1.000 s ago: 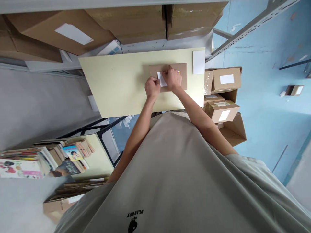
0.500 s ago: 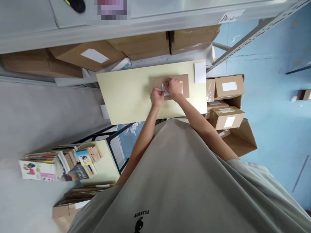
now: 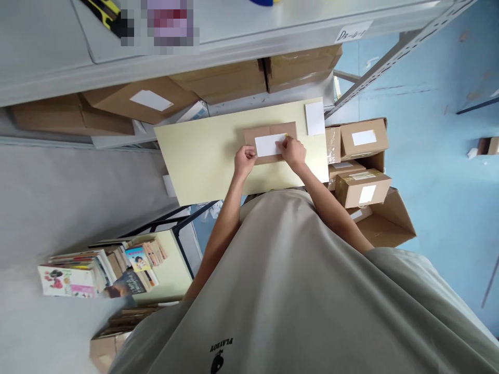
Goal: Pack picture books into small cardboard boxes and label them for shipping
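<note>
A flat brown cardboard box lies on the pale yellow tabletop. On its upper face is a white label, with a small yellow patch near its right end. My left hand has its fingers pinched together at the label's lower left corner, over the box's left end. At the label's right end, my right hand is closed, thumb and fingertips on the label. Parts of the box's right side and near edge are hidden by my hands.
A white stack of labels or paper sits at the table's right end. Labelled cartons are piled right of the table. Ahead, a grey shelf overhangs more cartons. Books stand on a lower table at left.
My right hand has slid rightward across the label, uncovering its middle. My left hand stays at the label's left corner. The whole view has shifted slightly.
</note>
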The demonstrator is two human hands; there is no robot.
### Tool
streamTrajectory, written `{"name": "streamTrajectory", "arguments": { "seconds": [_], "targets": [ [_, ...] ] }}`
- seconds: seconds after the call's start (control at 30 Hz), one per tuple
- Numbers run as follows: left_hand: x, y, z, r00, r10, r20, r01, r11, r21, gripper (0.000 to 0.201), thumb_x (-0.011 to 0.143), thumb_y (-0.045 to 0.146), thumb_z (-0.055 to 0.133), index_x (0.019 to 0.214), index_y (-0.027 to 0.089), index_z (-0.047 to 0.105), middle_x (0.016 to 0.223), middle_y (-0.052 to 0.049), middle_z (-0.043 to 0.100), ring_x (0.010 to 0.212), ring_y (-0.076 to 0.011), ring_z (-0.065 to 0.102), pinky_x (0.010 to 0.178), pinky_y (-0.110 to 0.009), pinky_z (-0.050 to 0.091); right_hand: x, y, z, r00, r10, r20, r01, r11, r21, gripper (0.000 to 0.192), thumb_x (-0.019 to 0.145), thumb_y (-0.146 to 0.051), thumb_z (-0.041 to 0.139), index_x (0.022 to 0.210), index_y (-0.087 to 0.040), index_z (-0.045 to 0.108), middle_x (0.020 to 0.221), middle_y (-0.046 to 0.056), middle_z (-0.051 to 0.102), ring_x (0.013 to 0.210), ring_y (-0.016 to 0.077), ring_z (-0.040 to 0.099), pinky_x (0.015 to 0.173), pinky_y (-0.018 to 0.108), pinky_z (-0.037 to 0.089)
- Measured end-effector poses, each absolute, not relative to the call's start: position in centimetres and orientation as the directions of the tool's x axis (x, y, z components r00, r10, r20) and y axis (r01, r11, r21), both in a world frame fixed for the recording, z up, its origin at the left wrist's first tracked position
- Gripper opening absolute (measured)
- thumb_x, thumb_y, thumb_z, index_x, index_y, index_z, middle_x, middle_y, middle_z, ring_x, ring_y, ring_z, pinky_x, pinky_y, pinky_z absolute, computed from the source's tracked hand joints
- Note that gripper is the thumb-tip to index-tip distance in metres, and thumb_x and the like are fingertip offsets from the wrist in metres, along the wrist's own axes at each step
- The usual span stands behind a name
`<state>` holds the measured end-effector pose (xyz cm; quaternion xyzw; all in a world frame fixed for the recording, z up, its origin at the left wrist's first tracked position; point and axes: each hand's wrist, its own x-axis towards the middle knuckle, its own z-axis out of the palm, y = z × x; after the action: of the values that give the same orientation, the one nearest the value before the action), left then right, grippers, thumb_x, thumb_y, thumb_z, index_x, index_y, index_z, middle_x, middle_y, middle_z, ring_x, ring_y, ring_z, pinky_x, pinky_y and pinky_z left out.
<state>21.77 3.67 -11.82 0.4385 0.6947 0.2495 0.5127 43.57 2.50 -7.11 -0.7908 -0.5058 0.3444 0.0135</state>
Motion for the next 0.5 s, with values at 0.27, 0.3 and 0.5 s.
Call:
{"name": "streamTrajectory", "arguments": {
  "seconds": [0.27, 0.3, 0.5],
  "targets": [
    [18.9, 0.3, -11.1, -0.385, 0.750, -0.538, 0.301, 0.653, 0.695, 0.015, 0.084, 0.031, 0.075, 0.092, 0.020, 0.081, 0.101, -0.007, 0.087, 0.101, -0.0229, 0.081, 0.099, -0.034, 0.064, 50.7, -3.4, -9.2, 0.353, 0.794, -0.495, 0.624, -0.594, -0.507, 0.035, 0.117, -0.024, 0.050, 0.137, -0.017, 0.078, 0.135, 0.024, 0.086, 0.119, 0.0368, 0.083, 0.112, 0.053, 0.064],
    [18.9, -0.1, -11.2, -0.382, 0.737, -0.558, 0.292, 0.669, 0.684, 0.017, 0.079, 0.028, 0.079, 0.094, 0.020, 0.081, 0.106, -0.008, 0.089, 0.106, -0.0245, 0.082, 0.103, -0.036, 0.065, 51.0, -3.9, -9.8, 0.315, 0.810, -0.494, 0.590, -0.575, -0.567, 0.038, 0.113, -0.020, 0.052, 0.140, -0.016, 0.079, 0.142, 0.025, 0.084, 0.120, 0.0352, 0.082, 0.112, 0.051, 0.065],
    [20.5, -2.0, -10.7, -0.317, 0.745, -0.586, 0.355, 0.667, 0.656, 0.028, 0.075, 0.017, 0.080, 0.102, 0.020, 0.083, 0.123, -0.011, 0.091, 0.133, -0.0320, 0.083, 0.120, -0.044, 0.065, 50.9, -5.7, -11.0, 0.140, 0.867, -0.479, 0.396, -0.492, -0.775, 0.044, 0.103, -0.029, 0.075, 0.144, -0.019, 0.086, 0.164, 0.021, 0.075, 0.148, 0.0365, 0.072, 0.116, 0.054, 0.069]
  ]
}}
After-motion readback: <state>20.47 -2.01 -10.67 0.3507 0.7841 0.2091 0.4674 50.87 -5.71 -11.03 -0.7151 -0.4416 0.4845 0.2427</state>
